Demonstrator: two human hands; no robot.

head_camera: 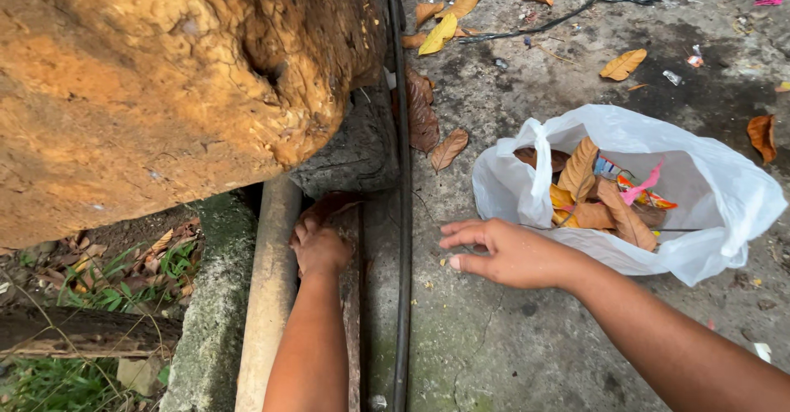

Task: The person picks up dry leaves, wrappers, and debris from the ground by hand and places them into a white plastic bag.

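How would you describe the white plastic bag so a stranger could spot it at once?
Start at the big orange-brown trunk, then cross the concrete ground rightward. Beside the right hand lies the white plastic bag, open and stuffed with dry leaves and wrappers, unlike the loose leaves around it.

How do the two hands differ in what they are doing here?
The left hand reaches into the narrow gap beside the pipe and grips a brown leaf; the right hand holds nothing. The left hand is curled shut with its knuckles up; the right hand is spread flat, fingers pointing left, low over the concrete. The right hand lies against the white bag; the left hand is well away from it. Both are bare.
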